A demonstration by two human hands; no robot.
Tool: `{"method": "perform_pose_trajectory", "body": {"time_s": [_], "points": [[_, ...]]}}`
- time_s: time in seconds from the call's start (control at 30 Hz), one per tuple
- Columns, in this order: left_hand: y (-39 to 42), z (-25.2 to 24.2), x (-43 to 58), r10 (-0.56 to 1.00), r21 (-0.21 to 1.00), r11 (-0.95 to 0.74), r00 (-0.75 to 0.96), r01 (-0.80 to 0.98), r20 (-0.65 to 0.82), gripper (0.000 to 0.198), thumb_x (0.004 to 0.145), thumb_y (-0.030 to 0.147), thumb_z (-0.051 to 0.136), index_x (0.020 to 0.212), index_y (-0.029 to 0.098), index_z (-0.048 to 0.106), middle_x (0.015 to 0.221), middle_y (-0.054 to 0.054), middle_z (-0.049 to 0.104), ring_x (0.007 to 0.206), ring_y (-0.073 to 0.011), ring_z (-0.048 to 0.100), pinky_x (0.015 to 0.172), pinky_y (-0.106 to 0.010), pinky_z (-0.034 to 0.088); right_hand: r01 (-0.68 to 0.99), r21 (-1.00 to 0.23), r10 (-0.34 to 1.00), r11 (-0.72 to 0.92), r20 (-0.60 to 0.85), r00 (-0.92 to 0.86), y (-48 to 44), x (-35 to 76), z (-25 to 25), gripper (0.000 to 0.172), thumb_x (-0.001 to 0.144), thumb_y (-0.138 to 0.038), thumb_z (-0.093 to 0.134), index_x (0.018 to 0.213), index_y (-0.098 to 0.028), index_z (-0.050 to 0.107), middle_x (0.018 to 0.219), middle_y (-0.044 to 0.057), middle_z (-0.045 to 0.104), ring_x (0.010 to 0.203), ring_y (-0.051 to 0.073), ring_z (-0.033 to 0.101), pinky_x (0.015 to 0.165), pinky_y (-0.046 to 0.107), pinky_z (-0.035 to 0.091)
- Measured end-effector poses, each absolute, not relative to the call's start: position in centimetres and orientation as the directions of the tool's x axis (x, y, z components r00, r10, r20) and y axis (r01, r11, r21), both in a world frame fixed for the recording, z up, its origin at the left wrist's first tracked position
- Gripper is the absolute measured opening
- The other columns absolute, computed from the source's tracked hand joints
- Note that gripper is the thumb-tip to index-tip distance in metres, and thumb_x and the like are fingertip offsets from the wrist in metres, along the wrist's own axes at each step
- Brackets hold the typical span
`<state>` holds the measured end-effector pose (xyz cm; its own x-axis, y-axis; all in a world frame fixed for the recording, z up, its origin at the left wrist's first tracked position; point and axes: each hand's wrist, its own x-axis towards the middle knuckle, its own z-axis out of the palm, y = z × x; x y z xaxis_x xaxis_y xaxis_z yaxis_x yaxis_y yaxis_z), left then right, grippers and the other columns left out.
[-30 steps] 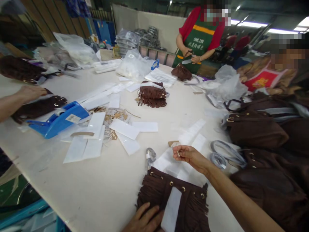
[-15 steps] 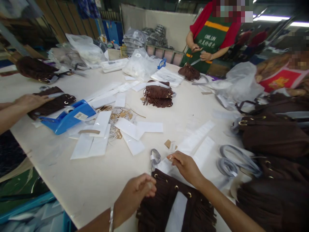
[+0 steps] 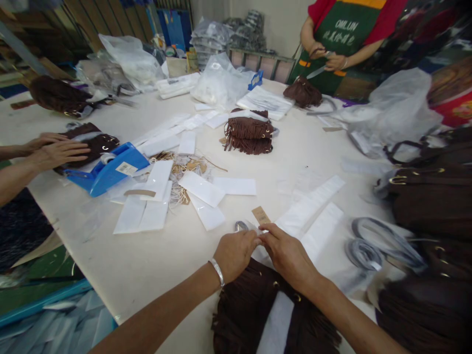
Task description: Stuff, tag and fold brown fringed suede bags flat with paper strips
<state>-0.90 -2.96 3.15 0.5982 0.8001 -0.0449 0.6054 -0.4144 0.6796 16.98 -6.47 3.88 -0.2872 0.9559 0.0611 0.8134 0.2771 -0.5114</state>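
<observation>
A dark brown fringed bag [image 3: 254, 309] with gold eyelets lies before me, a white strip [image 3: 276, 324] running down its front. Over its top edge, my left hand [image 3: 236, 253] and my right hand [image 3: 289, 255] meet with their fingertips pinched together. Whatever is between the fingers is too small and covered to make out. Just beyond the fingertips lies a brown card tag [image 3: 261, 215]. A wrapped metal ring or coil [image 3: 241, 226] shows partly behind my left hand.
A blue tape dispenser [image 3: 106, 169] and white paper pieces [image 3: 202, 188] lie to the left, near a co-worker's hands [image 3: 59, 152] on another bag. Rolled fringed bags [image 3: 249, 130] sit mid-table. Wrapped straps [image 3: 365, 253] and more bags [image 3: 435, 196] line the right. Another person stands opposite.
My left hand has moved up and right to meet my right hand, its fingers now pinched. The card tag shows more fully. The whole view has shifted slightly.
</observation>
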Motion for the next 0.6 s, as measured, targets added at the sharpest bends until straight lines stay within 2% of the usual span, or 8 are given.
{"method": "perform_pose_trajectory", "body": {"time_s": [0.1, 0.17, 0.2, 0.27, 0.37, 0.43, 0.5, 0.6], "points": [[-2.8, 2.7, -1.5, 0.841, 0.905, -0.072, 0.513, 0.419, -0.171, 0.037, 0.094, 0.043, 0.040, 0.070, 0.019, 0.055, 0.057, 0.002, 0.052, 0.050, -0.0117, 0.049, 0.052, -0.024, 0.037, 0.599, -0.795, 0.966, 0.098, -0.067, -0.248, -6.1, 17.5, 3.5, 0.020, 0.094, -0.024, 0.043, 0.099, -0.022, 0.063, 0.096, 0.005, 0.068, 0.081, 0.018, 0.066, 0.073, 0.030, 0.053], [-2.8, 2.5, -1.6, 0.832, 0.948, 0.169, 0.476, 0.269, -0.283, 0.033, 0.090, 0.044, 0.047, 0.071, 0.018, 0.056, 0.055, 0.004, 0.052, 0.041, -0.0087, 0.043, 0.044, -0.022, 0.032, 0.486, -0.874, 0.956, -0.004, -0.146, -0.254, -5.8, 17.5, 3.3, 0.019, 0.094, -0.026, 0.043, 0.095, -0.023, 0.062, 0.082, 0.002, 0.068, 0.072, 0.016, 0.065, 0.064, 0.027, 0.052], [-2.8, 2.4, -1.6, 0.824, 0.946, 0.249, 0.467, 0.210, -0.320, 0.031, 0.088, 0.043, 0.050, 0.073, 0.017, 0.056, 0.058, 0.003, 0.055, 0.040, -0.0074, 0.041, 0.043, -0.022, 0.030, 0.489, -0.872, 0.958, 0.007, -0.135, -0.254, -5.8, 17.4, 3.3, 0.018, 0.094, -0.025, 0.043, 0.094, -0.023, 0.061, 0.083, 0.002, 0.068, 0.076, 0.017, 0.066, 0.065, 0.027, 0.052], [-2.8, 2.3, -1.5, 0.808, 0.929, 0.344, 0.460, 0.139, -0.368, 0.029, 0.085, 0.043, 0.054, 0.073, 0.016, 0.056, 0.064, 0.001, 0.060, 0.039, -0.0050, 0.039, 0.041, -0.020, 0.027, 0.596, -0.791, 0.965, 0.138, -0.028, -0.261, -5.6, 17.2, 3.6, 0.017, 0.092, -0.022, 0.044, 0.092, -0.022, 0.061, 0.104, 0.006, 0.067, 0.096, 0.020, 0.064, 0.077, 0.031, 0.051], [-2.6, 2.3, -1.5, 0.786, 0.906, 0.409, 0.463, 0.108, -0.410, 0.028, 0.082, 0.041, 0.057, 0.073, 0.015, 0.055, 0.067, 0.001, 0.061, 0.039, -0.0033, 0.037, 0.039, -0.019, 0.024, 0.783, -0.538, 0.942, 0.311, 0.066, -0.329, -5.5, 17.2, 4.0, 0.017, 0.090, -0.017, 0.046, 0.095, -0.021, 0.061, 0.144, 0.010, 0.044, 0.112, 0.025, 0.057, 0.089, 0.038, 0.047], [-2.4, 2.4, -1.6, 0.801, 0.916, 0.377, 0.449, 0.136, -0.396, 0.024, 0.082, 0.038, 0.057, 0.073, 0.015, 0.055, 0.067, 0.002, 0.061, 0.039, -0.0035, 0.039, 0.040, -0.019, 0.025, 0.850, -0.418, 0.938, 0.321, 0.014, -0.347, -5.3, 18.1, 4.2, 0.016, 0.089, -0.018, 0.047, 0.095, -0.021, 0.062, 0.148, 0.010, 0.039, 0.105, 0.025, 0.060, 0.086, 0.039, 0.048], [-2.1, 2.6, -1.9, 0.830, 0.929, 0.305, 0.419, 0.210, -0.368, 0.022, 0.082, 0.035, 0.055, 0.072, 0.016, 0.055, 0.062, 0.003, 0.058, 0.040, -0.0044, 0.040, 0.041, -0.019, 0.027, 0.878, -0.383, 0.941, 0.286, -0.061, -0.333, -5.3, 19.6, 4.1, 0.017, 0.090, -0.020, 0.048, 0.098, -0.022, 0.063, 0.141, 0.010, 0.047, 0.095, 0.023, 0.064, 0.080, 0.037, 0.050], [-1.8, 3.1, -2.2, 0.856, 0.918, 0.207, 0.391, 0.338, -0.337, 0.021, 0.083, 0.031, 0.052, 0.068, 0.017, 0.055, 0.054, 0.006, 0.052, 0.041, -0.0055, 0.040, 0.043, -0.019, 0.028, 0.927, -0.321, 0.969, 0.193, -0.084, -0.230, -5.6, 21.8, 4.6, 0.031, 0.088, -0.021, 0.051, 0.118, -0.026, 0.059, 0.144, 0.011, 0.043, 0.087, 0.024, 0.066, 0.071, 0.036, 0.052]]}}
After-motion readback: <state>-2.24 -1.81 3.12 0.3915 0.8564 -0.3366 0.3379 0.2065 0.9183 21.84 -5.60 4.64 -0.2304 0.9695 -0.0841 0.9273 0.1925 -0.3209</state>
